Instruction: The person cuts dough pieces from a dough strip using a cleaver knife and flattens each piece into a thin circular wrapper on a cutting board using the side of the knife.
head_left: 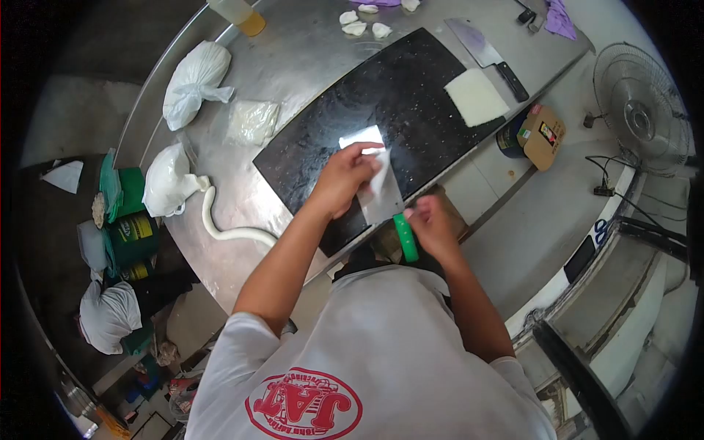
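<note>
A cleaver (pixel 382 192) with a broad shiny blade and a green handle (pixel 405 238) is at the near edge of the black board (pixel 345 103), its handle reaching over the edge towards my body. My left hand (pixel 346 180) is closed at the blade, with fingers across its face. Close beside the top of the green handle is my right hand (pixel 434 224), its fingers curled and slightly blurred. Whether anything is between them is hidden. Left of the board, a long white dough rope (pixel 242 234) curves over the steel table (pixel 209 273), partly behind my left forearm.
White bags (pixel 196 82) and a clear packet (pixel 253 123) lie left of the board. Several white dough pieces (pixel 355 28) and a bottle (pixel 238 16) are at the back. A black-handled cleaver (pixel 480 48) and white pad (pixel 477 97) lie right. A fan (pixel 639 117) stands beyond; another person (pixel 110 315) is lower left.
</note>
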Tool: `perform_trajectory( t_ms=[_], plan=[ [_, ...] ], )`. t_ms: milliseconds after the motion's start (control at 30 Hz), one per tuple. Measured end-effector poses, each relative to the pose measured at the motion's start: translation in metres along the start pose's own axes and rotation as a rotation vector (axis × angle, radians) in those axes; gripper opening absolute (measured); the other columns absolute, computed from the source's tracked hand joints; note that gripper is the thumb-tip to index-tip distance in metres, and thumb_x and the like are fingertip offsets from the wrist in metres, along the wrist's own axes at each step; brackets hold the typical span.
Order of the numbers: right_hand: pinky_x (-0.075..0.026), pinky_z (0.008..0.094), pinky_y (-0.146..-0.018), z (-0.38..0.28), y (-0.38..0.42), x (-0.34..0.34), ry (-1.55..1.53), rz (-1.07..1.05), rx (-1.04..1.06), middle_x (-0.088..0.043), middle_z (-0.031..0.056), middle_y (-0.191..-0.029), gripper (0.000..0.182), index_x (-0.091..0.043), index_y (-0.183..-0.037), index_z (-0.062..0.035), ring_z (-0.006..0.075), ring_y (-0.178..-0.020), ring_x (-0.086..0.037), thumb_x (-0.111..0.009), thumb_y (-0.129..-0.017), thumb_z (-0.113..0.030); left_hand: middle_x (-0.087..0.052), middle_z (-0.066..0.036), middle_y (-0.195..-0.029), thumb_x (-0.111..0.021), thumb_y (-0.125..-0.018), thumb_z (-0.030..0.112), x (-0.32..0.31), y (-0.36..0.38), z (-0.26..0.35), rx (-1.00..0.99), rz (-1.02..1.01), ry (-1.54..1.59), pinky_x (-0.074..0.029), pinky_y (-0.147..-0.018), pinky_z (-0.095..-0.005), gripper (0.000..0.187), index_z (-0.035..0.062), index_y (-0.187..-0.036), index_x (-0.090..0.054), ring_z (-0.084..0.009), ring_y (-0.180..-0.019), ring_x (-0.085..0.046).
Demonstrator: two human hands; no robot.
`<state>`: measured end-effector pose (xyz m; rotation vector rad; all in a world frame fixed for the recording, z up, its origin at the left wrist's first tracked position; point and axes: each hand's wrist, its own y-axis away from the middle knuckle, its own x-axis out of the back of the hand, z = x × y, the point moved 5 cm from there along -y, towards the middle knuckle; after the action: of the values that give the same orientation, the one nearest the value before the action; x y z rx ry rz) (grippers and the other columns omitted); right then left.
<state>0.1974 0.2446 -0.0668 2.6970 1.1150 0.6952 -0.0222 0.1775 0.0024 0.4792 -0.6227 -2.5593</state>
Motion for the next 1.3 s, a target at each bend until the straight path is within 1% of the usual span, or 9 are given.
perform_trajectory(
  t_ms=[67, 133, 367, 400, 467, 667, 867, 1100, 1300],
  plan=[
    [-0.055, 0.0361, -0.078, 0.009, 0.006, -0.007, -0.012, -0.087, -0.064, -0.064, 0.0108, -0.097, 0.038, -0.058, -0.113, 0.0001, 0.0197, -0.083, -0.065, -0.071, -0.096, -0.032, -0.064, 0.002, -0.104, -0.069, -0.094, 0.010, -0.025, -0.039, 0.032, -0.119, 0.010, -0.057, -0.055, -0.077, -0.0320, 0.044, 0.0142, -0.137, -0.060, -0.0096, -0.093, -0.063],
    [-0.053, 0.0303, -0.076, 0.011, 0.013, -0.033, -0.571, -0.460, -0.284, -0.064, 0.0069, -0.100, 0.036, -0.056, -0.123, -0.0045, 0.0137, -0.083, -0.062, -0.069, -0.099, -0.029, -0.064, 0.002, -0.108, -0.069, -0.095, 0.009, -0.042, -0.086, 0.061, -0.237, -0.050, 0.099, -0.056, -0.077, -0.0314, 0.048, 0.0122, -0.141, -0.056, -0.0110, -0.094, -0.065],
    [-0.052, 0.0287, -0.060, -0.010, 0.009, 0.022, -0.199, -0.351, -0.337, -0.064, 0.0029, -0.085, 0.035, -0.063, -0.114, -0.0044, 0.0114, -0.070, -0.061, -0.066, -0.101, -0.037, -0.063, -0.008, -0.120, -0.066, -0.096, 0.008, 0.007, -0.165, 0.071, -0.299, 0.382, -0.277, -0.055, -0.082, -0.0301, 0.049, 0.0061, -0.143, -0.054, -0.0163, -0.095, -0.065],
    [-0.051, 0.0284, -0.056, 0.013, 0.006, 0.034, -0.052, -0.178, -0.038, -0.066, 0.0019, -0.083, 0.035, -0.067, -0.113, -0.0039, 0.0102, -0.066, -0.061, -0.065, -0.101, -0.037, -0.064, -0.008, -0.117, -0.067, -0.097, 0.010, 0.021, -0.151, 0.065, -0.390, 0.402, -0.335, -0.054, -0.081, -0.0292, 0.047, 0.0051, -0.142, -0.055, -0.0156, -0.092, -0.064],
    [-0.050, 0.0286, -0.057, -0.032, 0.015, 0.087, -0.175, -0.146, -0.164, -0.068, 0.0036, -0.083, 0.037, -0.068, -0.112, -0.0031, 0.0102, -0.067, -0.062, -0.066, -0.101, -0.038, -0.067, -0.006, -0.107, -0.068, -0.098, 0.013, 0.049, -0.106, 0.043, -0.477, 0.435, -0.420, -0.052, -0.078, -0.0276, 0.043, 0.0038, -0.138, -0.058, -0.0134, -0.087, -0.062],
    [-0.048, 0.0292, -0.057, -0.023, -0.061, 0.150, -0.438, 0.234, 0.206, -0.065, 0.0046, -0.078, 0.040, -0.061, -0.106, -0.0023, 0.0115, -0.066, -0.060, -0.061, -0.103, -0.042, -0.070, -0.008, -0.088, -0.071, -0.095, 0.014, 0.058, 0.091, -0.072, -0.245, 0.633, -0.597, -0.052, -0.070, -0.0304, 0.024, 0.0010, -0.115, -0.070, -0.0136, -0.076, -0.063],
    [-0.047, 0.0310, -0.054, 0.032, -0.108, 0.107, -0.762, 0.030, -0.437, -0.055, 0.0018, -0.072, 0.028, -0.055, -0.101, -0.0092, 0.0153, -0.060, -0.056, -0.059, -0.104, -0.036, -0.061, -0.010, -0.085, -0.084, -0.084, 0.020, 0.100, 0.199, -0.133, -0.226, 1.033, -0.775, -0.051, -0.069, -0.0360, 0.035, 0.0006, -0.103, -0.063, -0.0233, -0.074, -0.060],
    [-0.046, 0.0279, -0.052, -0.030, 0.028, 0.006, -0.348, -0.070, -0.295, -0.057, 0.0021, -0.072, 0.012, -0.056, -0.098, -0.0109, 0.0131, -0.055, -0.056, -0.058, -0.103, -0.021, -0.058, -0.012, -0.091, -0.091, -0.075, 0.024, 0.141, 0.206, -0.158, -0.346, 1.026, -0.941, -0.051, -0.069, -0.0409, 0.050, 0.0016, -0.104, -0.057, -0.0284, -0.074, -0.058],
    [-0.054, 0.0442, -0.062, -0.113, 0.113, -0.116, 0.640, -0.404, 0.311, -0.065, 0.0150, -0.080, 0.005, -0.058, -0.097, -0.0074, 0.0321, -0.066, -0.066, -0.058, -0.096, -0.012, -0.067, -0.012, -0.093, -0.086, -0.082, 0.019, 0.179, 0.231, -0.173, -0.553, 1.028, -0.830, -0.055, -0.069, -0.0389, 0.035, 0.0020, -0.103, -0.063, -0.0264, -0.077, -0.065]
  ],
)
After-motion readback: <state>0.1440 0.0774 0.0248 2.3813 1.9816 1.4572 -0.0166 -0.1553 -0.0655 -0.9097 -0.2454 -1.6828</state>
